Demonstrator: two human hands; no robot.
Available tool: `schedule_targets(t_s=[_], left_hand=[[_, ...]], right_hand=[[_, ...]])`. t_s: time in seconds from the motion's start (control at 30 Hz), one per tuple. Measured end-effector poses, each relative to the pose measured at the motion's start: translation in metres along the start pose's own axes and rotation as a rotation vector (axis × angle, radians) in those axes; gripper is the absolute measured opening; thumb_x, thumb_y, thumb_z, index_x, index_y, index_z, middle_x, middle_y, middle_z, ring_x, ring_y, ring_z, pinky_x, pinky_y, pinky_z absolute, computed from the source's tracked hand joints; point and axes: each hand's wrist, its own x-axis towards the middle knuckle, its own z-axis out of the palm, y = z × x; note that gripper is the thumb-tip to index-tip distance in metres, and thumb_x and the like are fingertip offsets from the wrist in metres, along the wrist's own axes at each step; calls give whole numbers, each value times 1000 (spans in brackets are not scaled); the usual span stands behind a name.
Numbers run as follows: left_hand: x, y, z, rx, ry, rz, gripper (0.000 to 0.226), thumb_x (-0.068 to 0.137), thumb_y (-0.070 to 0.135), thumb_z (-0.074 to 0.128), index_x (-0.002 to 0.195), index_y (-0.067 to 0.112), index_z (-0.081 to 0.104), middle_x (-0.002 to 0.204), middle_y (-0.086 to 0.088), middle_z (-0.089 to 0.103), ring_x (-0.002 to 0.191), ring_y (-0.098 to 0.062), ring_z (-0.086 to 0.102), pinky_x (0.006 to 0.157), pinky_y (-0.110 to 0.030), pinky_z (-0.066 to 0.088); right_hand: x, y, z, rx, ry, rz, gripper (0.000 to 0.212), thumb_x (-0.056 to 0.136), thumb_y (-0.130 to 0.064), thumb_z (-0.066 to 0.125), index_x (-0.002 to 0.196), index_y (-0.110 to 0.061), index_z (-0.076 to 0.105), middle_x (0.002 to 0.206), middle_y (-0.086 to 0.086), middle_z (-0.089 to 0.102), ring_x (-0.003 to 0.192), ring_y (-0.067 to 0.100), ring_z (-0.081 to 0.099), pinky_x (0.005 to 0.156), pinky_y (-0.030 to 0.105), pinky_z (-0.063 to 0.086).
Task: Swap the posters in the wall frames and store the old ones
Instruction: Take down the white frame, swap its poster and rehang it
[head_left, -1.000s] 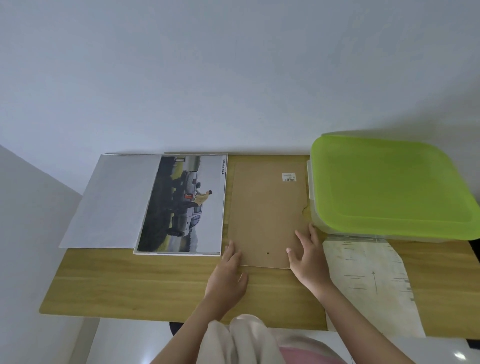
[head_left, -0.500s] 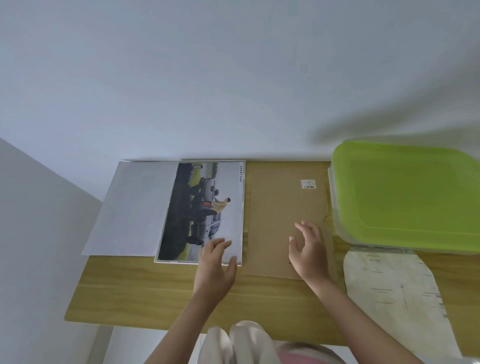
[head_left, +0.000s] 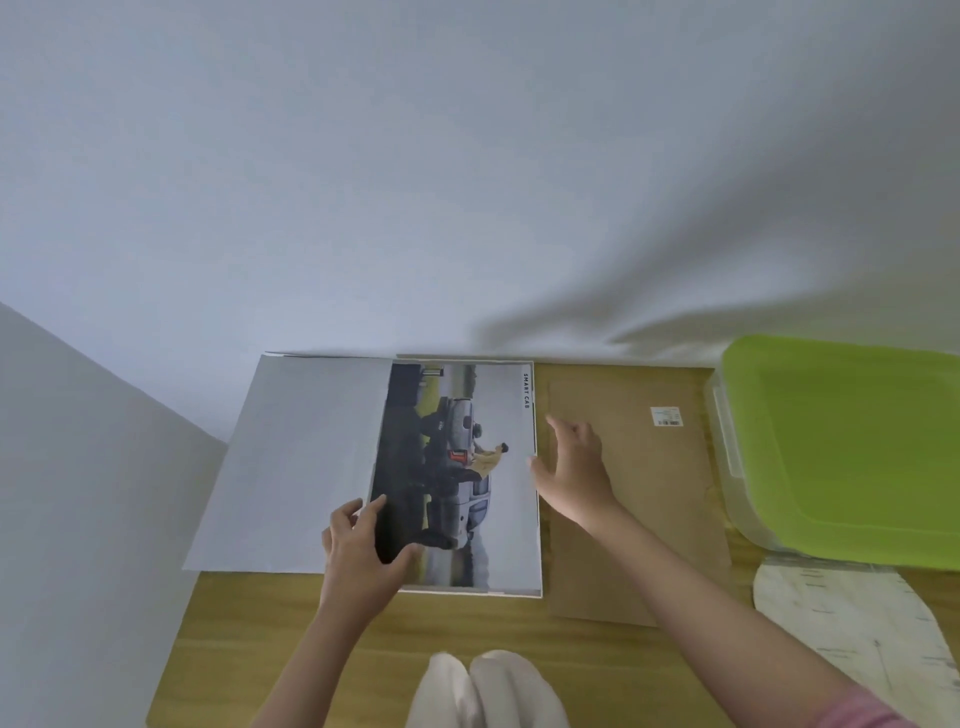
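A car poster (head_left: 467, 467) with a white border lies on the wooden table (head_left: 291, 644), overlapping a plain white sheet (head_left: 301, 457) to its left. My left hand (head_left: 363, 551) rests on the poster's near left corner, thumb on the picture and fingers at its left edge. My right hand (head_left: 576, 467) hovers open at the poster's right edge, over the brown frame backing board (head_left: 644, 499). The board lies flat with a small barcode label (head_left: 666, 416) near its far end.
A clear storage box with a green lid (head_left: 852, 447) stands at the right, against the backing board. A pale map-like poster (head_left: 852, 639) lies in front of the box. White walls close the back and left. White cloth shows at the bottom edge.
Both hands left the backing board and moved left. My left hand went onto the car poster's near left corner; my right hand reached its right edge. The view shifted left.
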Motion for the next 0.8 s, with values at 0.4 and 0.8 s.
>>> schedule_targets(t_s=[0.4, 0.8], left_hand=[[28, -19, -9, 140, -178, 116, 103, 63, 49, 77, 146, 29, 21, 125, 4, 26, 109, -13, 33, 95, -36, 45], [29, -16, -9, 171, -177, 109, 101, 65, 50, 76, 146, 28, 19, 129, 2, 26, 115, -16, 35, 99, -37, 44]], right_hand=[[84, -34, 7, -324, -176, 71, 101, 69, -58, 69, 146, -21, 15, 135, 14, 28, 128, 33, 30, 93, 42, 42], [89, -36, 11, -351, -204, 115, 100, 61, -57, 75, 139, -24, 23, 135, 11, 26, 128, 32, 28, 95, 42, 42]])
